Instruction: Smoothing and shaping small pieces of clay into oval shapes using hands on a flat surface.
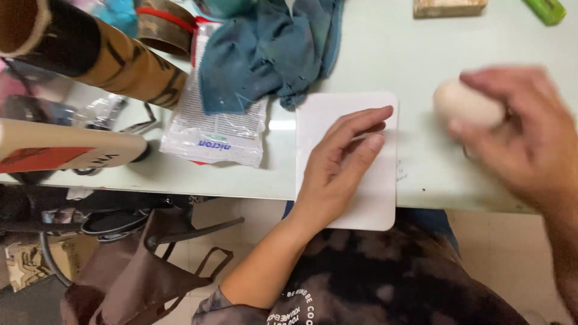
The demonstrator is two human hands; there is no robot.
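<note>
Head view: left hand (343, 162) spread flat, palm down, fingers loosely open, pressing on flat white rounded-corner plastic board (376, 198) overhanging pale tabletop (421, 54) edge. At 3 o'clock from board, right hand (518, 141), blurred, curled around smooth cream egg-shaped lump (466, 103). At 11 o'clock, crumpled blue-grey cloth (265, 51) over white plastic packet (214, 132).

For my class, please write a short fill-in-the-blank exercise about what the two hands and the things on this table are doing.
1. The left hand lies flat on a ____ board.
2. The right hand holds a pale ____-shaped ball.
3. A crumpled blue ____ lies partly on a plastic packet.

Missing words: white; egg; cloth
</note>
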